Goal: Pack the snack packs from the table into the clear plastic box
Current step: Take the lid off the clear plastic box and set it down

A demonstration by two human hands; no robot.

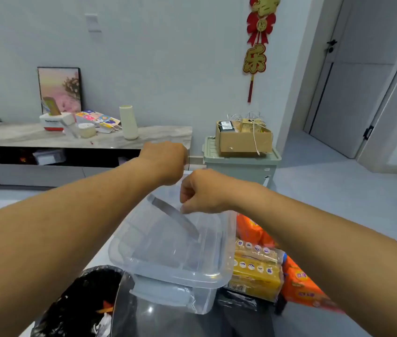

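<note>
A clear plastic box [180, 273] stands on the dark table in front of me. Its clear lid [168, 229] is tilted up over the box, with the far edge raised. My left hand [166, 164] is closed at the lid's raised far edge. My right hand [202, 193] pinches the lid just to the right of it. To the right of the box lie a yellow snack pack [256, 271] and orange snack packs [302, 288], with another orange pack [251, 227] behind them. I see nothing inside the box.
A bin lined with a black bag [78, 305] sits at the lower left beside the table. Farther off are a marble-topped cabinet [163, 137] with small items and a cardboard box [243, 139] on a green storage bin.
</note>
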